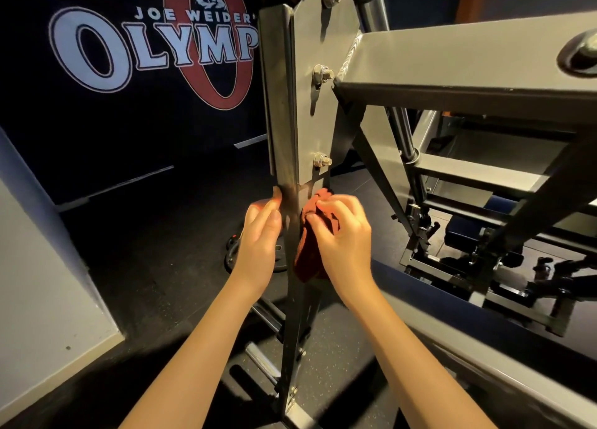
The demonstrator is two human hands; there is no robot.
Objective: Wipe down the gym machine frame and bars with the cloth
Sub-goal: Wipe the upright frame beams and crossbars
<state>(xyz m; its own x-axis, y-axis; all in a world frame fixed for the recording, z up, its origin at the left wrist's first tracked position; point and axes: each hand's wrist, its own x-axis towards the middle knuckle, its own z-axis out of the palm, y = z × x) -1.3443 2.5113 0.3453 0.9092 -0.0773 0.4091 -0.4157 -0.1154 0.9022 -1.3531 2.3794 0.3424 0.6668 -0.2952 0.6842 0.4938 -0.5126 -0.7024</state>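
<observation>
Both arms outstretched; left hand (262,231) flat-fingered, right hand (339,234) in curled grip.

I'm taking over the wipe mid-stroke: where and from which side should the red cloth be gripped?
Grip the bunched upper part of the red cloth, where the right hand holds it, coming from the right of the upright post. It lies against that side; its lower end hangs loose.
</observation>
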